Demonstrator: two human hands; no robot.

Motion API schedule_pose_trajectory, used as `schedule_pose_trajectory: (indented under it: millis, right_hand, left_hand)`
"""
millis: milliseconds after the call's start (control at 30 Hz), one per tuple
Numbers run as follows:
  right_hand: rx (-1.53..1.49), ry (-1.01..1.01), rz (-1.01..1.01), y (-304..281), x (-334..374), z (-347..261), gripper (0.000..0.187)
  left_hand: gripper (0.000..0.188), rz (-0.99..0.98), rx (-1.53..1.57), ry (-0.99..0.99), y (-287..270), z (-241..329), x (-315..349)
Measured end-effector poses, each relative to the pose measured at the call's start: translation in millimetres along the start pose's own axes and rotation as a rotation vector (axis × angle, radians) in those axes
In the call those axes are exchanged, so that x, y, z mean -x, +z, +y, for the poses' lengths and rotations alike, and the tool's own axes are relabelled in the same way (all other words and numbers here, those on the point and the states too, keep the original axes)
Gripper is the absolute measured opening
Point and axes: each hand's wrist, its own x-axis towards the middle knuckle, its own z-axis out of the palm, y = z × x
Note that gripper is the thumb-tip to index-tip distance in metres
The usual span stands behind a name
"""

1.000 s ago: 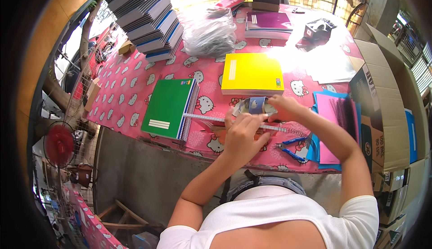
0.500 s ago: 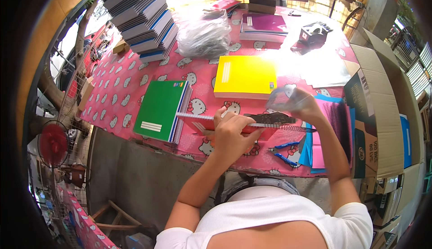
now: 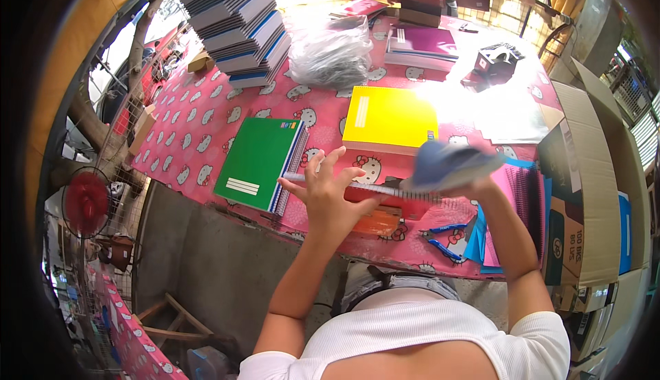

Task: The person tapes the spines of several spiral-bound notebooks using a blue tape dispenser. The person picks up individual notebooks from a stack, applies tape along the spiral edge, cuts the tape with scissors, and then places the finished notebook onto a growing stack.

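A thin spiral-bound notebook (image 3: 388,189) stands nearly edge-on above the table's front part, its coil toward the right. My left hand (image 3: 330,191) is at its left half, fingers spread apart and touching it. My right hand (image 3: 474,186), smeared by motion, is at the coil end, closed on a blurred blue and white thing (image 3: 450,163) whose kind I cannot make out. Below the notebook lies an orange object (image 3: 377,222), partly hidden. Blue-handled cutting pliers (image 3: 447,239) lie on the pink patterned cloth near my right forearm.
A green notebook stack (image 3: 261,157) lies left and a yellow notebook stack (image 3: 390,115) ahead. Farther back are a tall notebook pile (image 3: 237,26), clear plastic bags (image 3: 333,53) and purple notebooks (image 3: 421,40). An open cardboard box (image 3: 598,194) borders the right side. A person stands across the table.
The left hand's fingers have spread from their closer grip on the notebook. The right hand has shifted slightly, and the blurred thing in it now looks blue and larger.
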Motion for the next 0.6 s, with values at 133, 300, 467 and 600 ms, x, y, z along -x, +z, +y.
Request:
schedule_pose_trajectory:
  millis: [133, 300, 467, 600]
  right_hand:
    - [0.248, 0.290, 0.103, 7, -13, 3, 0.037]
    - [0.176, 0.248, 0.028, 25, -21, -1, 0.037]
    - [0.375, -0.261, 0.055, 23, -42, 12, 0.038]
    - [0.056, 0.220, 0.027, 31, -58, -35, 0.044]
  left_hand:
    - [0.042, -0.021, 0.067, 0.034, -1, -13, -7]
    - [0.037, -0.051, 0.195, 0.030, -3, -24, -1]
    - [0.036, -0.041, 0.135, -0.022, -13, -27, -5]
    - [0.037, -0.008, 0.178, -0.032, -17, -41, -6]
